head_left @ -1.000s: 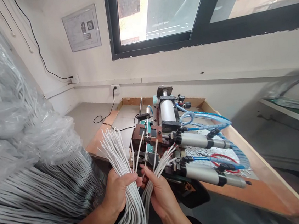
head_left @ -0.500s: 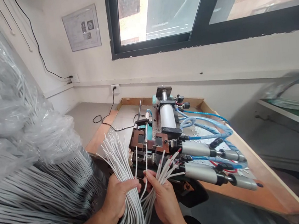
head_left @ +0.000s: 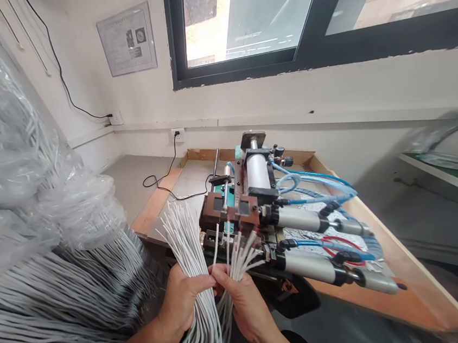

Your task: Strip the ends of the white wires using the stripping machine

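Note:
My left hand (head_left: 184, 297) is wrapped round a thick bundle of white cables (head_left: 185, 241), their cut ends fanned upward. A smaller bunch of white cables (head_left: 241, 263) is in my right hand (head_left: 242, 299), its ends leaning towards the machine; some reddish tips show, though blurred. Both hands' fingertips meet between the bundles, where a single white cable (head_left: 216, 244) sticks up; which fingers pinch it is hard to see. Just beyond the cable ends sits a pneumatic machine (head_left: 257, 171) with brown jaw blocks (head_left: 243, 207).
Plastic-wrapped grey cables (head_left: 63, 309) hang at the left. Two silver cylinders (head_left: 308, 265) and blue air hoses (head_left: 322, 197) extend right from the machine. A wooden-edged bench (head_left: 425, 292) carries it, with scraps around. A black cord (head_left: 174, 161) runs to a wall socket.
My right hand has moved left with its bunch, its fingertips now against my left hand's. The machine's brown jaw blocks have come closer together. My left hand keeps its hold on the thick bundle.

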A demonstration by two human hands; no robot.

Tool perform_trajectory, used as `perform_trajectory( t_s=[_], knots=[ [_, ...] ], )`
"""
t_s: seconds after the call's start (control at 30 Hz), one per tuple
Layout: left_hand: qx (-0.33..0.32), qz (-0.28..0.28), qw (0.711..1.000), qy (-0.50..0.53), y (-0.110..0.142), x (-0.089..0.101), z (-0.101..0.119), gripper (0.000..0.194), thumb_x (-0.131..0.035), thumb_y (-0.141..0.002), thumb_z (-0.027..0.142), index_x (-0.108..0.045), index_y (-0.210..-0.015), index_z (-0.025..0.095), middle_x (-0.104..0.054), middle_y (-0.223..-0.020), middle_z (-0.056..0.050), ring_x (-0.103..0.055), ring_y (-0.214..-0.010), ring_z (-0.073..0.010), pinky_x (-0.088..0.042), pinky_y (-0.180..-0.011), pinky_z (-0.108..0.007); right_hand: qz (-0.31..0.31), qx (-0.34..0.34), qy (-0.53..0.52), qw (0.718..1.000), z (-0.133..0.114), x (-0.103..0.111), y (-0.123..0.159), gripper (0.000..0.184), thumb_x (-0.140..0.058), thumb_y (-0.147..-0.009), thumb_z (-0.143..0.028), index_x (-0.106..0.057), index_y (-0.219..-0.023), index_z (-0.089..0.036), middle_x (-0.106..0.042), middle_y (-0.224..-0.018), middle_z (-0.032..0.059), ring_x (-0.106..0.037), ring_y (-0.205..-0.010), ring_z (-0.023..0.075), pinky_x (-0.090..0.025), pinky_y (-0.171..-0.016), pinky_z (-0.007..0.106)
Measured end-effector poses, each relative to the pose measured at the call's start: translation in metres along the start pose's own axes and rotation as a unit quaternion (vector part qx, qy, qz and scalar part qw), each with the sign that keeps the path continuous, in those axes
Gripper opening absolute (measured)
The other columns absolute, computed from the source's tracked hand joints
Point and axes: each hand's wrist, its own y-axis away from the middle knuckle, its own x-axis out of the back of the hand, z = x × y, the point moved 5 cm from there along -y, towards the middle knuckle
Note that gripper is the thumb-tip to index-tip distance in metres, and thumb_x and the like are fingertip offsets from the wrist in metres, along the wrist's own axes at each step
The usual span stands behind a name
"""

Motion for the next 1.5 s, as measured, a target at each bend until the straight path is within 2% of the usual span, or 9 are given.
perform_trajectory(
  t_s=[0.13, 0.3, 0.63, 0.8, 0.9, 1.0, 1.13, 1.27, 1.5],
  knots=[
    [-0.035, 0.019, 0.999, 0.022, -0.001, 0.004, 0.004, 0.009, -0.067, -0.055, 0.008, -0.064, -0.062, 0.013, -0.064, -0.055, 0.001, -0.056, -0.056, -0.0150, -0.044, -0.057, -0.026, 0.095, 0.072, -0.002, 0.993, -0.002, 0.011, 0.002, 0.022, -0.072, -0.060, -0.034, -0.066, -0.069, -0.015, -0.061, -0.059, 0.0004, -0.051, -0.056, 0.0126, -0.039, -0.055, 0.024],
    [0.001, 0.048, 0.998, 0.039, -0.004, 0.011, 0.000, 0.016, -0.071, -0.055, 0.016, -0.063, -0.068, 0.013, -0.065, -0.058, -0.002, -0.061, -0.055, -0.0181, -0.048, -0.056, -0.030, 0.145, 0.056, -0.050, 0.987, -0.004, 0.015, -0.003, 0.025, -0.075, -0.054, -0.034, -0.065, -0.065, -0.015, -0.059, -0.054, -0.0018, -0.049, -0.049, 0.0106, -0.039, -0.050, 0.023],
    [-0.027, 0.054, 0.998, 0.014, -0.005, 0.010, 0.004, 0.019, -0.069, -0.055, 0.014, -0.061, -0.072, 0.011, -0.063, -0.056, -0.001, -0.058, -0.049, -0.0157, -0.048, -0.049, -0.027, 0.116, -0.013, -0.125, 0.985, -0.004, 0.008, -0.014, 0.022, -0.076, -0.052, -0.027, -0.060, -0.059, -0.014, -0.055, -0.048, -0.0038, -0.048, -0.041, 0.0089, -0.041, -0.046, 0.023],
    [-0.038, 0.038, 0.999, 0.011, -0.004, 0.006, 0.004, 0.021, -0.068, -0.054, 0.011, -0.063, -0.075, 0.012, -0.062, -0.055, 0.000, -0.055, -0.046, -0.0137, -0.045, -0.045, -0.025, 0.049, -0.056, -0.126, 0.989, -0.004, -0.004, -0.008, 0.027, -0.074, -0.056, -0.035, -0.063, -0.068, -0.014, -0.053, -0.049, -0.0043, -0.047, -0.039, 0.0093, -0.040, -0.042, 0.023],
    [-0.036, 0.005, 0.999, -0.014, -0.002, 0.000, 0.005, 0.023, -0.066, -0.056, 0.010, -0.065, -0.078, 0.011, -0.062, -0.058, -0.001, -0.055, -0.049, -0.0139, -0.044, -0.047, -0.024, 0.013, -0.032, -0.092, 0.995, -0.009, -0.010, -0.003, 0.029, -0.075, -0.055, -0.037, -0.063, -0.070, -0.015, -0.053, -0.050, -0.0038, -0.045, -0.040, 0.0091, -0.039, -0.041, 0.023],
    [-0.031, -0.028, 0.998, -0.046, -0.001, -0.004, 0.005, 0.022, -0.065, -0.057, 0.012, -0.066, -0.079, 0.010, -0.064, -0.063, -0.004, -0.056, -0.055, -0.0160, -0.044, -0.050, -0.025, 0.039, 0.023, -0.056, 0.997, -0.011, -0.006, 0.002, 0.026, -0.075, -0.055, -0.036, -0.060, -0.064, -0.016, -0.051, -0.046, -0.0042, -0.043, -0.040, 0.0095, -0.036, -0.040, 0.022],
    [-0.033, 0.000, 0.998, -0.052, -0.002, 0.003, 0.001, 0.017, -0.068, -0.055, 0.013, -0.065, -0.071, 0.012, -0.064, -0.060, -0.002, -0.056, -0.054, -0.0159, -0.044, -0.051, -0.026, 0.100, 0.067, -0.030, 0.992, -0.004, 0.010, 0.006, 0.022, -0.073, -0.058, -0.034, -0.062, -0.063, -0.015, -0.054, -0.049, -0.0029, -0.047, -0.046, 0.0103, -0.038, -0.048, 0.023],
    [-0.012, 0.034, 0.998, -0.052, -0.004, 0.011, -0.004, 0.015, -0.069, -0.055, 0.015, -0.062, -0.068, 0.012, -0.062, -0.053, -0.001, -0.055, -0.049, -0.0150, -0.045, -0.050, -0.028, 0.110, 0.053, -0.020, 0.992, 0.000, 0.018, 0.006, 0.022, -0.073, -0.058, -0.033, -0.063, -0.065, -0.015, -0.056, -0.050, -0.0018, -0.049, -0.048, 0.0122, -0.039, -0.052, 0.025],
    [-0.009, 0.043, 0.998, -0.040, -0.004, 0.008, -0.002, 0.021, -0.071, -0.052, 0.015, -0.064, -0.071, 0.012, -0.063, -0.055, -0.001, -0.056, -0.049, -0.0150, -0.046, -0.048, -0.027, 0.093, 0.015, -0.063, 0.993, -0.008, 0.011, 0.000, 0.025, -0.074, -0.055, -0.033, -0.062, -0.065, -0.013, -0.053, -0.049, -0.0027, -0.048, -0.046, 0.0117, -0.039, -0.049, 0.025]
  ],
)
